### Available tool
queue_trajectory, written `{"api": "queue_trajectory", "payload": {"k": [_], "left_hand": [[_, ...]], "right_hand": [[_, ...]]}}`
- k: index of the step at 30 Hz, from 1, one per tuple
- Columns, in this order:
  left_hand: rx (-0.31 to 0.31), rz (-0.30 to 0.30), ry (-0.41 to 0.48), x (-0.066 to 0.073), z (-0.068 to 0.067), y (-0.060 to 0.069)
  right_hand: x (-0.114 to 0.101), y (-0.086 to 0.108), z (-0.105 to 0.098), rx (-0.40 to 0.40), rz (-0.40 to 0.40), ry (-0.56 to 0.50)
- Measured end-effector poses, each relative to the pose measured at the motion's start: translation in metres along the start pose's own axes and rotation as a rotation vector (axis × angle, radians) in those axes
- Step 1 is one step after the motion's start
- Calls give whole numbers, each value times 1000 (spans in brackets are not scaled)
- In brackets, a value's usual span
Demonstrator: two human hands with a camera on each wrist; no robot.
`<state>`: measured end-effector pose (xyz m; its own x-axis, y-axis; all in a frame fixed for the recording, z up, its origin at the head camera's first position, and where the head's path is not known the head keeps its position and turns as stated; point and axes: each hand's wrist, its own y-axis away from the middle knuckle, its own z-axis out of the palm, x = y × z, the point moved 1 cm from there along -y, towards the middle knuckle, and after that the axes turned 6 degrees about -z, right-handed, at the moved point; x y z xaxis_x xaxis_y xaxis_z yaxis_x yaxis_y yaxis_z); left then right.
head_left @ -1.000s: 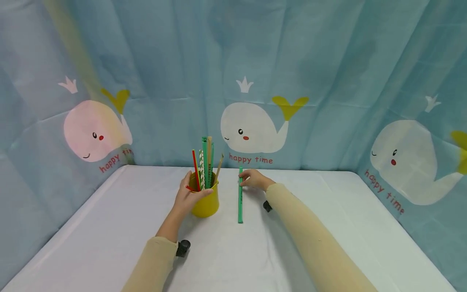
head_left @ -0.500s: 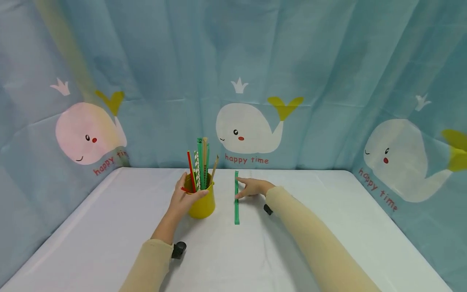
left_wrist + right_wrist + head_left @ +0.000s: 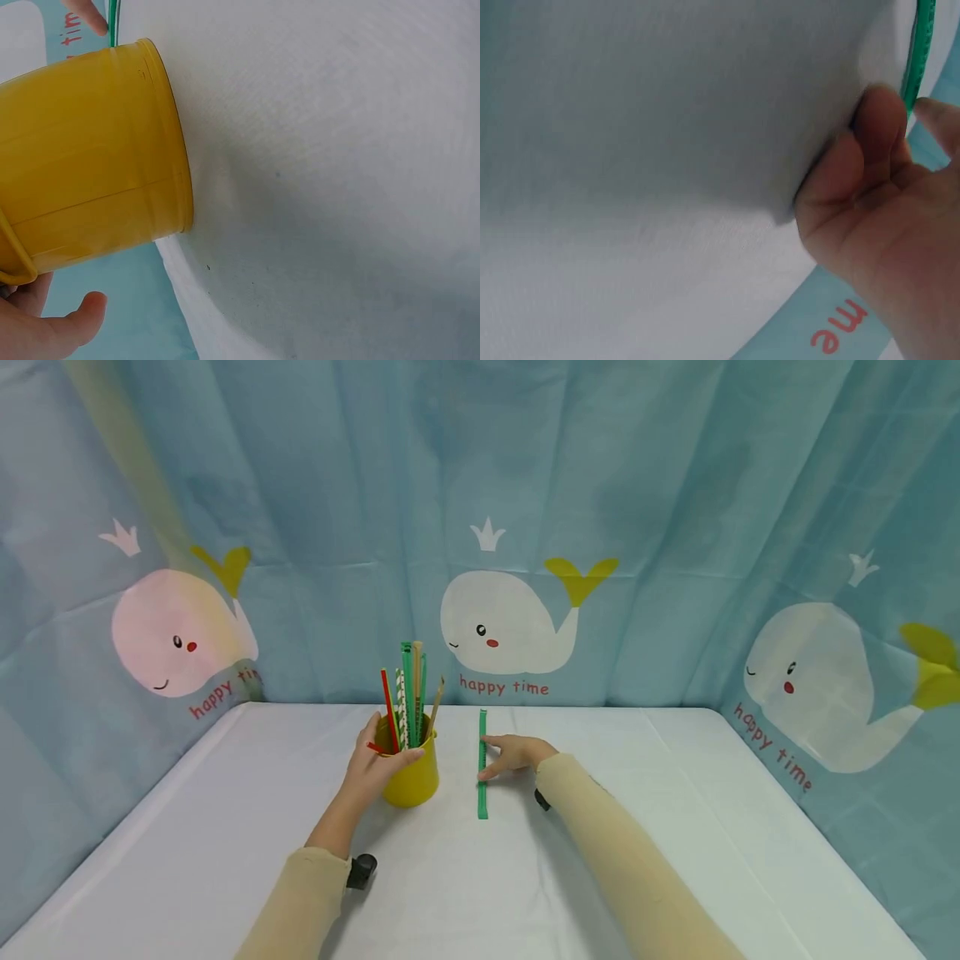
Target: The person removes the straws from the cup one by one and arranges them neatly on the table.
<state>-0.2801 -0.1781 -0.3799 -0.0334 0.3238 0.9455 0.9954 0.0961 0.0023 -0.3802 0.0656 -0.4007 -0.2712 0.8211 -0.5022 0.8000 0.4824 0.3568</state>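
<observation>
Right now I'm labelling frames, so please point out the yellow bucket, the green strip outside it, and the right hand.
Yellow bucket (image 3: 412, 781): head view, on its front wall.
Green strip (image 3: 482, 760): head view, on the stretch between finger and thumb.
Right hand (image 3: 516, 754): head view, on the back of the hand.

The yellow bucket (image 3: 412, 781) at left looks smooth and softly glossy, painted metal or plastic, I cannot tell which; the green strip (image 3: 482, 800) to its right has a shiny, plastic-like surface. The white table covering (image 3: 450, 893) is matt, finely textured cloth, and the far blue curtain (image 3: 480, 460) is thin, smooth, creased fabric.
</observation>
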Motion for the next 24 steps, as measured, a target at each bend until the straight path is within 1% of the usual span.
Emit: {"api": "queue_trajectory", "payload": {"k": [7, 16, 21, 24], "left_hand": [[4, -1, -20, 2, -1, 1], [-2, 9, 4, -1, 1, -1], [-3, 7, -2, 0, 0, 1], [-1, 10, -1, 0, -1, 0]], "right_hand": [[-4, -7, 3, 43, 35, 71], [-4, -5, -1, 47, 38, 83], [-5, -5, -1, 50, 44, 76], [-5, -5, -2, 53, 34, 67]]}}
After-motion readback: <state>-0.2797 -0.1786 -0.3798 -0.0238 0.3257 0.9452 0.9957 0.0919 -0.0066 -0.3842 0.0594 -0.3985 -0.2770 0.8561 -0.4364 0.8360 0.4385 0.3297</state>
